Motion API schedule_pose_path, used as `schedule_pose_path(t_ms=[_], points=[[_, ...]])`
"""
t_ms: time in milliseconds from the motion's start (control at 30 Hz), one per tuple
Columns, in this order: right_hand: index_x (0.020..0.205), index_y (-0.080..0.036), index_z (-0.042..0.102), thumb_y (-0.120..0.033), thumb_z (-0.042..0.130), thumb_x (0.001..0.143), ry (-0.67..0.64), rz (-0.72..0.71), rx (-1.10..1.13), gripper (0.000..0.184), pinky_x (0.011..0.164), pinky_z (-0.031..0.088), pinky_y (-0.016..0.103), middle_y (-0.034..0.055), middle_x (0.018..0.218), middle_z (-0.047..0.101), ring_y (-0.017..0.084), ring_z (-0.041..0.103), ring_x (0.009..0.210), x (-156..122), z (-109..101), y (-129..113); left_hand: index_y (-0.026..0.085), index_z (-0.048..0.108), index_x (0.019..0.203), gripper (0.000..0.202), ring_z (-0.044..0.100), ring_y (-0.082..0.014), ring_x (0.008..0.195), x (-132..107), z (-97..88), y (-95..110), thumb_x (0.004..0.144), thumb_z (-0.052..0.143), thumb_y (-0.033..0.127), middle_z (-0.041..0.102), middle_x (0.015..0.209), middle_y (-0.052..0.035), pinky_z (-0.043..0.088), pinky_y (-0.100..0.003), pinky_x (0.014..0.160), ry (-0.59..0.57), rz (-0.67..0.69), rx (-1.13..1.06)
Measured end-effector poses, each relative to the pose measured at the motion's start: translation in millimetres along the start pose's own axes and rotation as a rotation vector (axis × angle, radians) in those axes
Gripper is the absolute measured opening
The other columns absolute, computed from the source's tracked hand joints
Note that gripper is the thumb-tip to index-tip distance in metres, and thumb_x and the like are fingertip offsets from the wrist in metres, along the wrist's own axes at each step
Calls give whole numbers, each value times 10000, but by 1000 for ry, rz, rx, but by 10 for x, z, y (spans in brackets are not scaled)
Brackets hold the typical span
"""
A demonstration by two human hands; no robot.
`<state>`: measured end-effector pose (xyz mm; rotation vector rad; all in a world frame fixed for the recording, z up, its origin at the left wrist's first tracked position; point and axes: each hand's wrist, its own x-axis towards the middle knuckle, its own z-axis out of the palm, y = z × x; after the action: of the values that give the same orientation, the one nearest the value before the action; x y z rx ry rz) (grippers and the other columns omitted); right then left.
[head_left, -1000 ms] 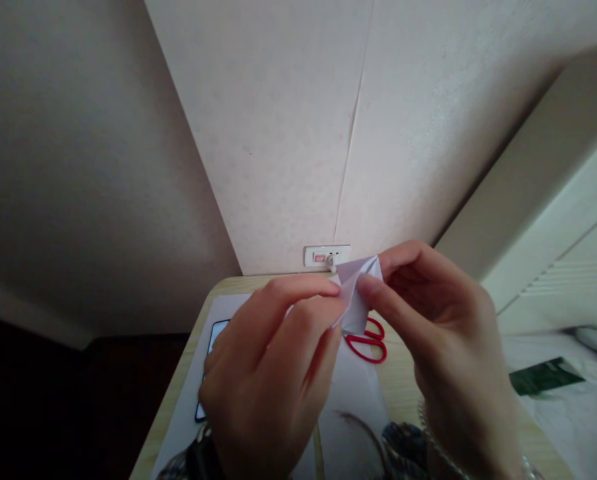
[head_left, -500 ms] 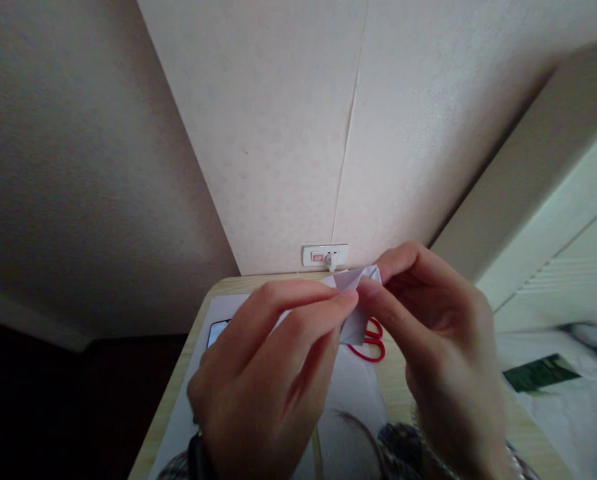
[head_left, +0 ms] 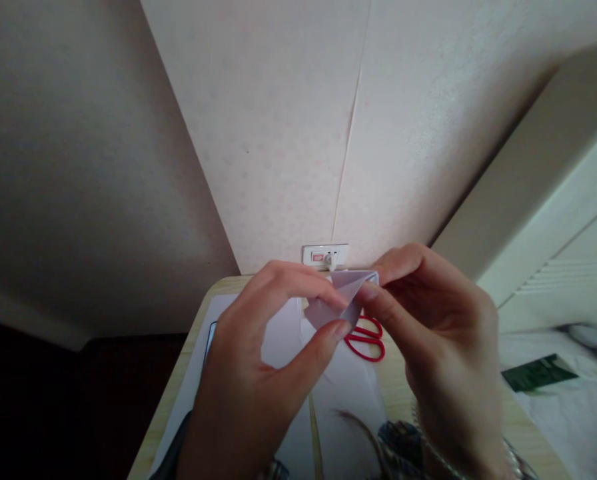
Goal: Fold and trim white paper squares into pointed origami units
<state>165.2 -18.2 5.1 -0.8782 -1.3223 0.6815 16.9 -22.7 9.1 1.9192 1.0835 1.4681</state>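
Observation:
Between my two hands is a folded piece of white paper (head_left: 323,311), its flaps partly spread into a pointed shape. My left hand (head_left: 263,353) grips its near left edge, thumb below and fingertips tucked against an inner fold. The right corner is pinched between thumb and forefinger of my right hand (head_left: 438,340). Just behind and below the paper, red-handled scissors (head_left: 371,339) lie on the table, their blades hidden. White sheets (head_left: 346,393) lie flat beneath my hands.
The small wooden table (head_left: 398,393) stands against the wall. A phone (head_left: 210,340) is mostly covered by my left hand. A socket with a white plug (head_left: 330,260) sits just above the table's back edge. At right, a green packet (head_left: 540,373) and glasses (head_left: 591,337) rest on white fabric.
My left hand has turned, its thumb now showing under the paper and its fingers inside the fold. The paper has opened wider toward the left. My right hand keeps its pinch.

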Motion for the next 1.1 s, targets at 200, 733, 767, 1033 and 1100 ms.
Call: schedule_pose_path(t_ms=[200,733,767,1033,1100], points=[[738,-237,637,-167,727,857,-80,-27,-9,165,601,455,248,-69,668,623,103,570,626,-3,-4,-16,271,619,781,186,669,-153,872,-4,21,-51,794,769,161,686,851,64,501,-252,801,-4,-222,-295],[711,-190,698,-159,724,841,-282,41,-28,137,527,432,166,-58,642,682,62,590,595,108,-69,-24,371,824,869,291,740,-87,842,102,-75,-70,763,760,108,819,835,143,504,-128,789,-319,-377,-205],[714,-192,699,-160,720,846,-283,44,-21,137,524,428,162,-60,646,683,61,590,600,105,-66,-22,364,826,863,269,740,-96,839,103,-78,-65,769,760,122,820,828,138,507,-139,785,-320,-380,-191],[713,-195,709,-193,729,855,-240,73,1,144,546,453,175,-45,662,694,80,613,626,97,-33,-12,298,838,838,98,739,-169,796,105,-66,-81,818,750,258,815,781,64,531,-219,724,-381,-432,-199],[705,-197,713,-194,751,836,-221,85,10,137,525,448,181,-43,654,692,86,607,612,87,-25,-24,305,842,828,105,748,-183,764,95,-59,-85,815,751,254,820,771,45,543,-232,693,-371,-441,-289]])
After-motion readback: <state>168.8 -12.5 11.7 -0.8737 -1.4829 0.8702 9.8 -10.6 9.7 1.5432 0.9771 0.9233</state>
